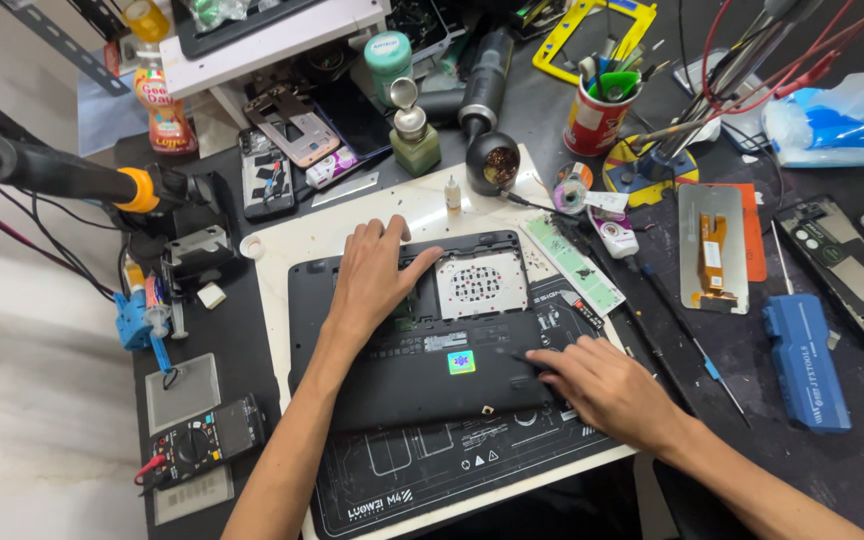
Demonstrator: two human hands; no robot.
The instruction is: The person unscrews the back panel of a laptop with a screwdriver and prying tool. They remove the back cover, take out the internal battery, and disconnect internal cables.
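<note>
A black laptop lies upside down on a dark work mat at the middle of the bench. My left hand rests flat on the laptop's upper left part, fingers spread, next to a perforated silver cover plate. My right hand sits at the laptop's right edge, fingers pinched on a thin dark tool whose tip touches the base. A small coloured sticker lies between the two hands.
A multimeter lies at the front left, a soldering handle further back. Red cup of tools, solder-wick ball, phone parts and a blue tool case crowd the right. Bottles stand behind.
</note>
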